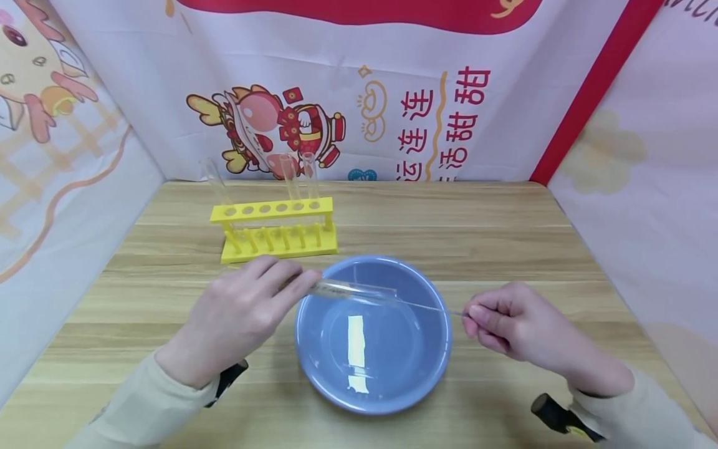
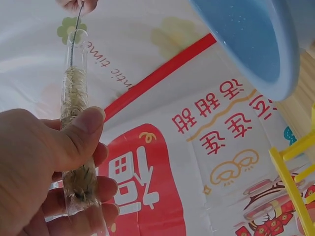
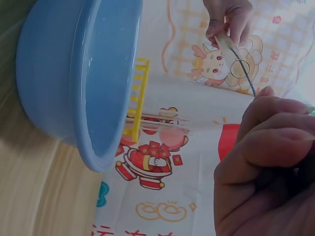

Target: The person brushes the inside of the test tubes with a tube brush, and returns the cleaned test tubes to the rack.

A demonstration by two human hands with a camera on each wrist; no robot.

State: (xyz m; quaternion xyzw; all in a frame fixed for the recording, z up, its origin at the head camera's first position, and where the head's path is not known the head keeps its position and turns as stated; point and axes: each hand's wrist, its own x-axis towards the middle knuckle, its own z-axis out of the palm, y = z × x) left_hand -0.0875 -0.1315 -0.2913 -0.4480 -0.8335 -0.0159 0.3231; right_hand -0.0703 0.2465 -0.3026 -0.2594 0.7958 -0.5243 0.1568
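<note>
Head view: left hand [image 1: 241,308] grips a clear test tube [image 1: 359,290] over the blue basin [image 1: 392,368], while the right hand [image 1: 513,321] pinches the brush [image 1: 429,307] by its wire; yellow rack [image 1: 273,216] behind on the tabletop [image 1: 505,249]! Left wrist: bristles [image 2: 76,88] packed inside that tube, thumb and fingers wrapped round it. Right wrist: fingers curled at the wire, basin off to one side.

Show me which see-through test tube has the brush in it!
The clear test tube in the left hand, above the round blue basin: a pale-bristled brush is inside. The other three clear tubes stand, brushless, in the yellow rack.
</note>
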